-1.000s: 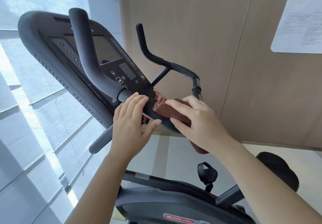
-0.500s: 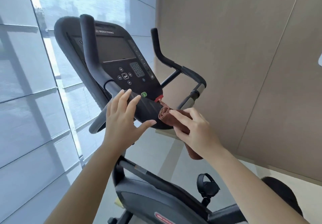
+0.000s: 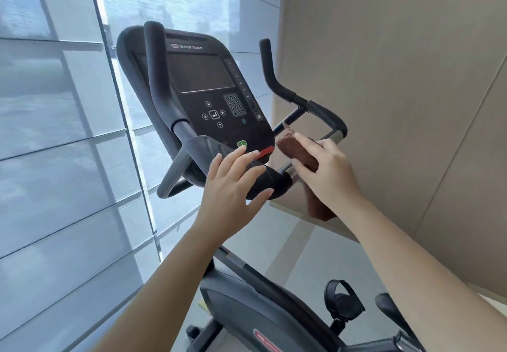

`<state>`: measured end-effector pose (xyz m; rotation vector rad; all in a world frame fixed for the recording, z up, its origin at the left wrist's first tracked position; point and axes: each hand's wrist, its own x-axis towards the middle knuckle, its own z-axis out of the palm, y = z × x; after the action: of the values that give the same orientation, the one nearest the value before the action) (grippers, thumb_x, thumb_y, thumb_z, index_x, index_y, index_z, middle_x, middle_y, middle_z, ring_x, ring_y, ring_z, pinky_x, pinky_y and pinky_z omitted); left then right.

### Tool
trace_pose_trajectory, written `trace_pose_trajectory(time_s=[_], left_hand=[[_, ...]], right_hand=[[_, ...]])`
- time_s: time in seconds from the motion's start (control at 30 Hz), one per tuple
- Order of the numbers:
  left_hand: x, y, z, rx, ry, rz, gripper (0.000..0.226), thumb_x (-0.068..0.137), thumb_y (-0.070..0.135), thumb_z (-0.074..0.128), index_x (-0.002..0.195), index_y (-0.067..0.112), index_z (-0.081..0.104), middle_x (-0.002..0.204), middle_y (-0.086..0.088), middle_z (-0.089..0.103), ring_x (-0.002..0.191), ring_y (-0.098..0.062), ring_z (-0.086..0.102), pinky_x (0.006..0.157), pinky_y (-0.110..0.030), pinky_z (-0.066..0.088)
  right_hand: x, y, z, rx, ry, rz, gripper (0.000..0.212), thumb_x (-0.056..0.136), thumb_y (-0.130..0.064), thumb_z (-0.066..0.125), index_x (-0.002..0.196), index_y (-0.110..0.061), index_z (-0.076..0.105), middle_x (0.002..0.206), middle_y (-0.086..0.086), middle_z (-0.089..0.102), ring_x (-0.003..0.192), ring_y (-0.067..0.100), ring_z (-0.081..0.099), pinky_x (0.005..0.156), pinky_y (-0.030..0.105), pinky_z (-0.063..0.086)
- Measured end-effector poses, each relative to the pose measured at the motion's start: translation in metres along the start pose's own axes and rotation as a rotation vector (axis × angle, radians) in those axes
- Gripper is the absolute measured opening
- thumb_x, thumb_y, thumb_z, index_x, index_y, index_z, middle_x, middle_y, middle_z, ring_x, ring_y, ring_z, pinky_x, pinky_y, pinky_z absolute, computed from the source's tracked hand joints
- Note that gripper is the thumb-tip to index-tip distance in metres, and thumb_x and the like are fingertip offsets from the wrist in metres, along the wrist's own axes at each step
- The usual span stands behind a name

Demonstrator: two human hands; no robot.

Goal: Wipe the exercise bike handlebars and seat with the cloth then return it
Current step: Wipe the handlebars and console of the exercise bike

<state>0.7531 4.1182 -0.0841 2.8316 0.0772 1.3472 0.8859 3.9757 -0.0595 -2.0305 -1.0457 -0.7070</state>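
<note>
Beside a shaded window [image 3: 55,132] and beige wall [image 3: 397,77], the console [image 3: 208,91] reads "STAR TRAC"; left hand [image 3: 233,187] spread loose, right hand [image 3: 326,170] grasping the brown cloth [image 3: 295,147].

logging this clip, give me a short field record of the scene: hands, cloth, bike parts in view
left hand: open, fingers spread over the black padded centre handlebar
right hand: gripping the folded brown cloth
cloth position: right of the console, near the right handlebar's metal section
black console: screen dark
black pedal with strap: lower right
seat: cannot tell
</note>
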Motion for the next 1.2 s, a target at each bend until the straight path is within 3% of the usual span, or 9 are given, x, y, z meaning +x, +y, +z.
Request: trace_pose_trajectory(time_s=[0.1,0.2,0.3,0.57,0.73,0.87,0.93,1.03,1.2], left_hand=[[0.004,-0.007,0.005,-0.043,0.012,-0.031,0.034,0.083,0.039,0.056,0.102,0.014,0.068,0.121,-0.005,0.061,0.12,-0.028,0.05,0.102,-0.04,0.025],[0.0,-0.013,0.008,-0.052,0.036,-0.023,0.032,0.084,0.038,0.055,0.096,0.012,0.07,0.111,-0.003,0.066,0.109,-0.025,0.057,0.101,-0.038,0.029],[-0.004,-0.015,0.01,-0.041,0.043,0.004,0.033,0.086,0.039,0.053,0.098,0.013,0.07,0.106,-0.001,0.067,0.103,-0.023,0.059,0.101,-0.037,0.028],[-0.005,-0.016,0.013,-0.037,0.09,0.016,0.032,0.087,0.037,0.052,0.099,0.013,0.069,0.104,-0.001,0.068,0.105,-0.019,0.054,0.102,-0.036,0.027],[-0.004,-0.013,0.014,-0.015,0.132,0.0,0.029,0.086,0.032,0.054,0.096,0.011,0.07,0.102,-0.002,0.068,0.104,-0.021,0.055,0.102,-0.036,0.027],[-0.001,-0.002,0.016,0.077,0.15,-0.008,0.025,0.082,0.03,0.056,0.09,0.01,0.07,0.098,-0.005,0.068,0.099,-0.024,0.057,0.099,-0.038,0.029],[0.003,0.01,0.021,0.121,0.16,0.014,0.024,0.08,0.029,0.06,0.09,0.01,0.07,0.096,-0.005,0.067,0.097,-0.023,0.054,0.095,-0.038,0.032],[0.012,0.03,0.03,0.139,0.167,0.012,0.02,0.078,0.025,0.063,0.091,0.011,0.07,0.094,-0.004,0.067,0.091,-0.023,0.056,0.086,-0.035,0.036],[0.016,0.048,0.045,0.24,0.172,-0.101,0.008,0.078,0.017,0.063,0.079,0.012,0.069,0.087,-0.002,0.068,0.079,-0.023,0.059,0.067,-0.035,0.039]], right_hand=[[0.02,-0.015,0.02,-0.013,-0.086,0.033,0.048,0.088,-0.034,0.055,0.134,-0.028,0.043,0.111,0.011,0.053,0.096,0.025,0.053,0.078,0.026,0.041],[0.02,-0.021,0.039,-0.14,-0.209,0.022,0.047,0.09,-0.044,0.047,0.134,-0.032,0.041,0.135,0.014,0.045,0.116,0.036,0.042,0.095,0.047,0.04],[0.015,-0.021,0.04,-0.157,-0.129,-0.056,0.045,0.09,-0.041,0.045,0.133,-0.028,0.044,0.145,0.012,0.035,0.128,0.037,0.029,0.102,0.055,0.029],[0.012,0.013,0.043,0.034,-0.06,-0.298,0.029,0.087,-0.021,0.047,0.108,-0.017,0.067,0.115,0.002,0.064,0.104,0.023,0.055,0.088,0.033,0.047],[0.043,0.053,0.042,-0.025,-0.067,-0.109,0.024,0.085,-0.008,0.053,0.103,-0.012,0.069,0.111,0.007,0.065,0.101,0.029,0.053,0.082,0.046,0.05],[0.036,0.036,0.045,0.086,-0.064,-0.216,0.026,0.086,-0.015,0.046,0.096,-0.017,0.07,0.102,0.0,0.068,0.095,0.02,0.056,0.086,0.033,0.047],[0.027,0.023,0.045,0.188,-0.102,-0.349,0.028,0.086,-0.018,0.043,0.097,-0.018,0.069,0.098,-0.003,0.069,0.092,0.015,0.057,0.087,0.025,0.044],[0.036,0.03,0.041,0.237,-0.192,-0.405,0.028,0.086,-0.016,0.044,0.099,-0.019,0.068,0.099,-0.004,0.069,0.092,0.017,0.059,0.087,0.028,0.045],[0.072,0.08,0.04,0.11,-0.245,-0.224,0.025,0.086,-0.011,0.048,0.099,-0.019,0.068,0.101,0.0,0.068,0.095,0.023,0.056,0.084,0.03,0.043]])
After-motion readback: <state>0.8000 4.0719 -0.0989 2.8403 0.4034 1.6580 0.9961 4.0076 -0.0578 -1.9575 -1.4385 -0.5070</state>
